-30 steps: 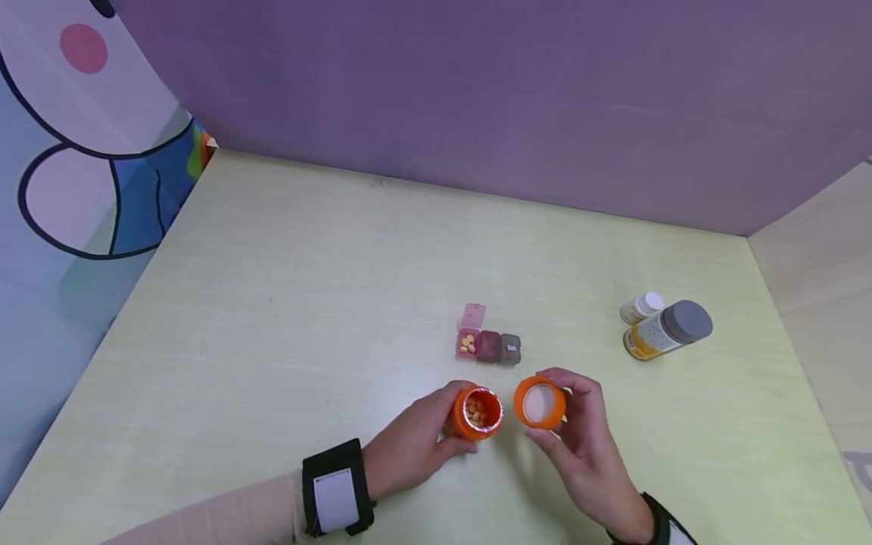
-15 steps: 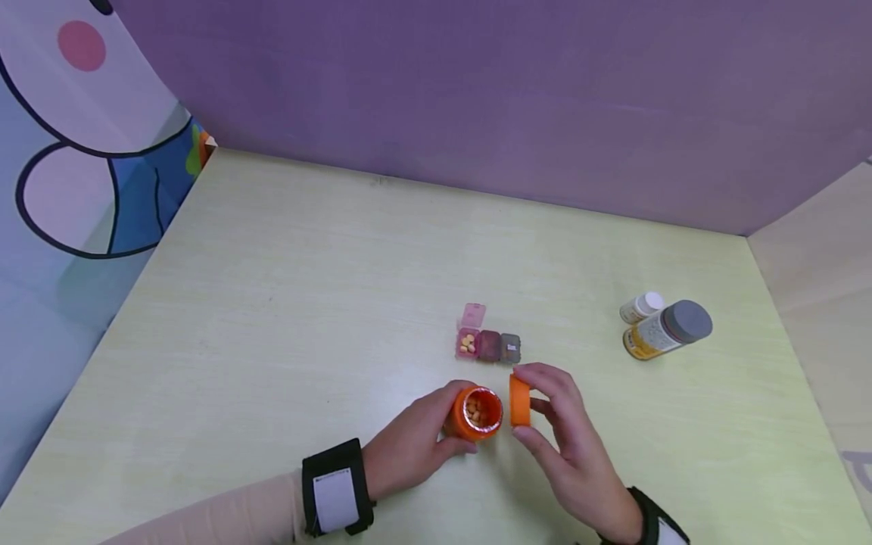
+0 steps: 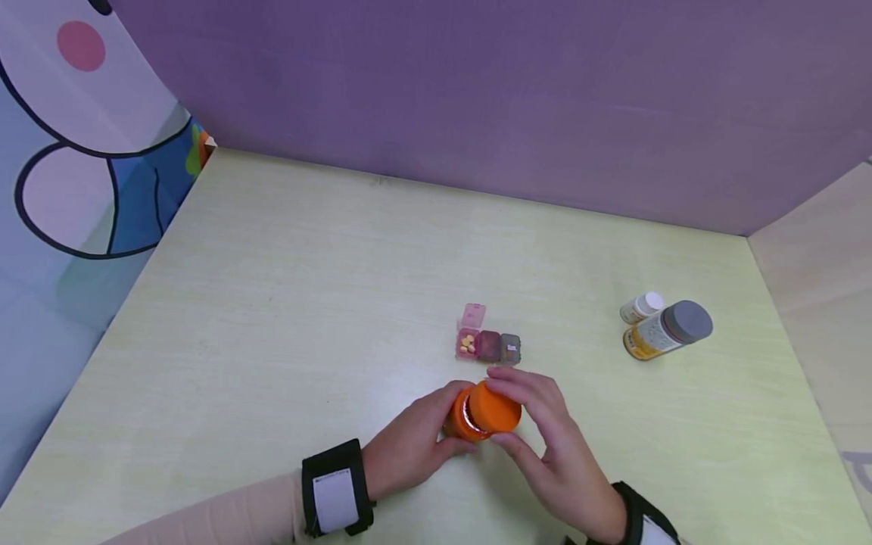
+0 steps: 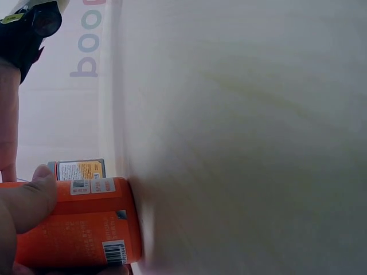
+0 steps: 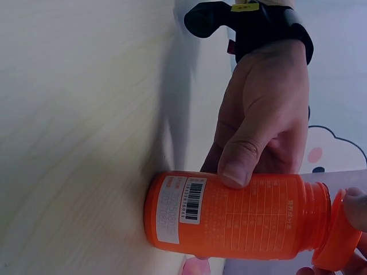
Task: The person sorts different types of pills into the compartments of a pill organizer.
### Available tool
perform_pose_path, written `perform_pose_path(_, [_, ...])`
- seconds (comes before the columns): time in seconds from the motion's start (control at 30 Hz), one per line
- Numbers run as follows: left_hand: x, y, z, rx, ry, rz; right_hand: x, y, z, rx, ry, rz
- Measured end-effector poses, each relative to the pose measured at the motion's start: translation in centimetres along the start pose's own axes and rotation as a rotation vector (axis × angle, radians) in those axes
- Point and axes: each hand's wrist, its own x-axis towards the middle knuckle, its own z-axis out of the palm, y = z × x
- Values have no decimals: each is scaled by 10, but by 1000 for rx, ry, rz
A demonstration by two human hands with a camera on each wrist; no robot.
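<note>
An orange pill bottle [image 5: 246, 215] stands upright on the table, its label and barcode facing the right wrist camera. My left hand [image 3: 412, 439] grips it around the body, thumb on the near side. Between thumb and fingers my right hand [image 3: 552, 446] pinches the orange cap [image 3: 496, 409], which sits tilted over the bottle's mouth and covers part of it. Just behind is a small pill box [image 3: 488, 346] with a pink, a dark red and a grey compartment. The pink compartment's lid [image 3: 474, 315] is up, and yellowish tablets [image 3: 467, 344] lie inside.
Towards the right of the table [image 3: 286, 272] stand a small white bottle [image 3: 642, 307] and a larger grey-capped bottle [image 3: 668, 330]. A purple panel [image 3: 477, 106] closes off the back, and a printed panel [image 3: 75, 197] borders the left.
The right hand has moved left and turned the cap from facing inside-out to top-side up, bringing it over the bottle's mouth. The left hand and bottle have stayed in place.
</note>
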Motion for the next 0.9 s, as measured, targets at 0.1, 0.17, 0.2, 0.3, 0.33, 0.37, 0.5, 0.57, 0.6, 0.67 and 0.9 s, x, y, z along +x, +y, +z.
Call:
perform_pose_path(0.1, [0, 0, 0, -7, -5, -4, 1, 2, 2, -2, -1, -79])
perform_pose_path(0.17, [0, 0, 0, -12, -9, -6, 2, 3, 4, -8, 1, -123])
perform_pose_path(0.2, [0, 0, 0, -15, -11, -8, 2, 4, 5, -9, 0, -134])
perform_pose_path(0.3, [-1, 0, 0, -17, -10, -8, 2, 4, 6, -22, -9, -146])
perform_pose_path(0.33, [-1, 0, 0, -14, -9, -8, 2, 4, 6, -28, -12, -149])
perform_pose_path(0.37, [-1, 0, 0, -10, -7, -7, 2, 4, 6, -31, -20, -143])
perform_pose_path(0.5, [-1, -1, 0, 6, -1, 4, 2, 4, 7, -41, -47, -116])
perform_pose_path(0.57, [0, -1, 0, 9, -1, 11, 2, 4, 8, -44, -54, -101])
perform_pose_path(0.6, [0, -1, 0, 10, -2, 11, 1, 5, 9, -41, -56, -91])
perform_pose_path(0.67, [0, -1, 0, 9, -6, 5, 1, 6, 10, -46, -53, -87])
perform_pose_path(0.9, [0, -1, -1, 3, -12, -4, 1, 5, 10, -52, -52, -77])
